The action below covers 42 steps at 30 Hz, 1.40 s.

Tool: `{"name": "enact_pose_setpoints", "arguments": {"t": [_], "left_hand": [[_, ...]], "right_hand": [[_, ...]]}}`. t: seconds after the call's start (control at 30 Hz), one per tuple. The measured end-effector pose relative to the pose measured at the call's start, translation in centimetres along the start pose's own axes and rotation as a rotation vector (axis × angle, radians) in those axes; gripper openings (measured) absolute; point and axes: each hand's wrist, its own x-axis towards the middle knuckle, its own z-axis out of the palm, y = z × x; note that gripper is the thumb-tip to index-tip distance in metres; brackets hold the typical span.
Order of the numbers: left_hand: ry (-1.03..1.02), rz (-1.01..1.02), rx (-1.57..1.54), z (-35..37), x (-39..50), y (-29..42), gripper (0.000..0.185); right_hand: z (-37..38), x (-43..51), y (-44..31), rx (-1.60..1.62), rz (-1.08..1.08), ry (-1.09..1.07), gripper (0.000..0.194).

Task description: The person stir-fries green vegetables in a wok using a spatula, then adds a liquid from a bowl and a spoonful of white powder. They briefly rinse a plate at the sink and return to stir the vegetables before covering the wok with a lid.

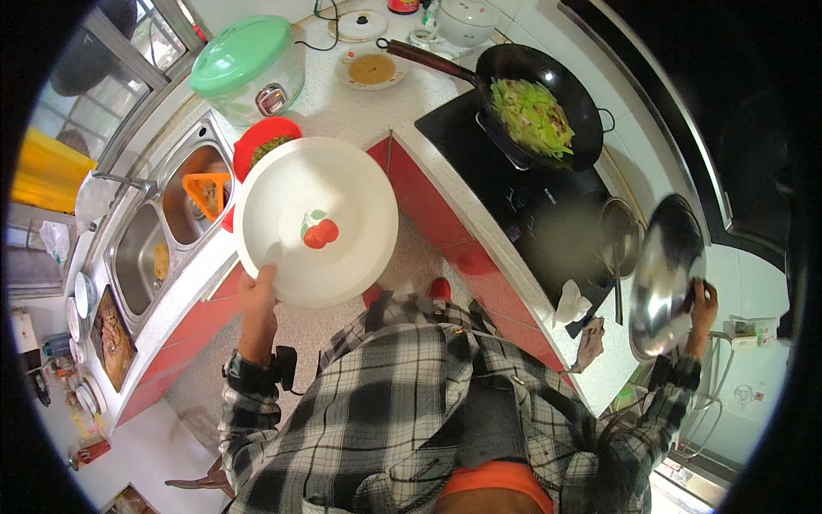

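Note:
In my left hand (260, 308) is a large white plate (347, 257) with a cherry print, gripped at its near rim with the thumb on top. Nothing lies on the plate. My right hand (704, 308), far off to the right, grips the knob of a shiny metal wok lid (661, 289), which is tilted beside the stove. A dark wok (581, 83) sits on the gas stove (539, 212), holding sliced green vegetables (533, 122) with browned bits. Its long wooden handle (430, 58) points to the upper left.
Left of the plate stand a red bowl (241, 151) of chopped greens and a double steel sink (138, 263). A green-lidded rice cooker (244, 58) and a plate of brown liquid (372, 69) occupy the corner. Cloths (571, 302) and a metal pan (621, 225) lie near the stove's right end.

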Motion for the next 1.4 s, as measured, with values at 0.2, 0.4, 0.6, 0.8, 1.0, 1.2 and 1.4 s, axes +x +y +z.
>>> {"name": "enact_pose_setpoints", "arguments": {"t": [0.2, 0.4, 0.6, 0.8, 1.0, 1.2, 1.4], "left_hand": [[0.050, 0.024, -0.066, -4.2, 0.8, -0.6, 0.031], [0.210, -0.006, -0.102, -5.8, -0.1, -0.3, 0.034], [0.407, -0.030, -0.183, -6.5, -1.4, 0.8, 0.039], [0.525, -0.046, -0.217, -6.8, -1.5, 0.7, 0.043], [0.602, -0.069, -0.242, -6.6, -1.4, 0.6, 0.045], [0.614, -0.083, -0.246, -6.0, -1.4, 0.8, 0.044], [0.679, -0.067, -0.341, -5.3, -1.9, 0.3, 0.044]], "right_hand": [[10.4, 3.2, -16.9, 0.189, 0.028, -0.131, 0.046], [19.0, 9.4, -25.9, 0.129, -0.209, -0.048, 0.054], [24.4, 14.3, -30.9, -0.024, -0.229, -0.095, 0.055], [26.9, 17.5, -32.9, 0.004, -0.232, -0.113, 0.057], [28.0, 19.5, -33.5, 0.045, -0.230, -0.180, 0.059], [29.1, 20.9, -33.1, 0.024, -0.247, -0.164, 0.059], [30.7, 21.5, -32.4, 0.114, -0.330, -0.219, 0.059]]}}
